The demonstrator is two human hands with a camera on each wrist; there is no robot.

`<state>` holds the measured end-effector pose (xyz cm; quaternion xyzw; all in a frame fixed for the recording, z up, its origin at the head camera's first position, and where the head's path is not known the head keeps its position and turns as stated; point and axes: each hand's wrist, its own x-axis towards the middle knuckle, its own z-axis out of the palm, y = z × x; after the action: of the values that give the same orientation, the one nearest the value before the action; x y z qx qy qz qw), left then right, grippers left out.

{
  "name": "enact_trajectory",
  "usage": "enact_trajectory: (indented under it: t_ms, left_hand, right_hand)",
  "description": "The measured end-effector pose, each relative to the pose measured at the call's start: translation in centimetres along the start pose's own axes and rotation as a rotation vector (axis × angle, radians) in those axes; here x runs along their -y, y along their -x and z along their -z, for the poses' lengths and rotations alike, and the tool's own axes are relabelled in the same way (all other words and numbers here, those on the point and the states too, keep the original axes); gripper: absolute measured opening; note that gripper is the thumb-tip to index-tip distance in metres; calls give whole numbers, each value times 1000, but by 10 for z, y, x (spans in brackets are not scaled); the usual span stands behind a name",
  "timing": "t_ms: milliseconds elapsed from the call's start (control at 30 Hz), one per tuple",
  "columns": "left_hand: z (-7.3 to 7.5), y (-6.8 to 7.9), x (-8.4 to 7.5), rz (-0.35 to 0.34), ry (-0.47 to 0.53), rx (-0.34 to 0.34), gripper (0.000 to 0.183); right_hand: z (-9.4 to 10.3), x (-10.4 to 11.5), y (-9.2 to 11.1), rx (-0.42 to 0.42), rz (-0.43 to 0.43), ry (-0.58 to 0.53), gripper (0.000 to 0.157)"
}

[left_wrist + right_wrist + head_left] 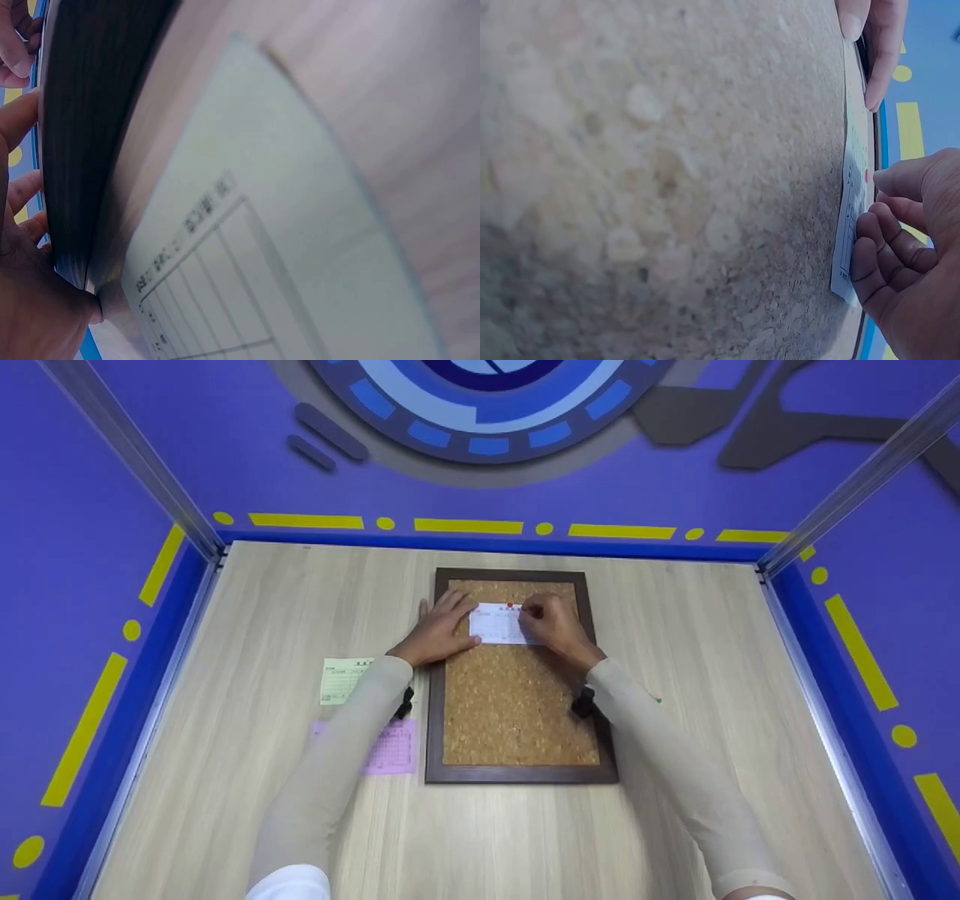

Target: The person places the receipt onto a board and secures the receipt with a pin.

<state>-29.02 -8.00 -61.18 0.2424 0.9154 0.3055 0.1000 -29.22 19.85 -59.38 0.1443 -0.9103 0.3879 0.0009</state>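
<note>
A white printed slip (495, 624) lies across the upper part of a cork board (517, 705) with a dark brown frame. At the slip's top edge sits a small red push pin (510, 604). My left hand (439, 631) spreads over the frame's left side, thumb and fingertips at the slip's left edge. Over the slip's right end is my right hand (556, 626), fingers curled, its tips just right of the pin. In the right wrist view one fingertip comes close to the red pin (868, 175); I cannot tell whether the curled fingers hold anything.
Left of the board, a green printed slip (343, 679) and a purple one (394, 750) lie on the wooden table (517, 840), partly under the left forearm. A tiny green item (658, 700) lies beside the right forearm. Blue panels (480, 495) enclose the back and sides.
</note>
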Motion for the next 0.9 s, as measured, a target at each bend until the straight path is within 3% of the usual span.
enact_trajectory:
  t_ms: [300, 900]
  left_hand:
    - [0, 0, 2, -23, -25, -1, 80]
    - [0, 0, 1, 7, -36, 17, 80]
  right_hand:
    - [3, 4, 7, -10, -33, -10, 17]
    - [33, -17, 38, -208, -19, -93, 16]
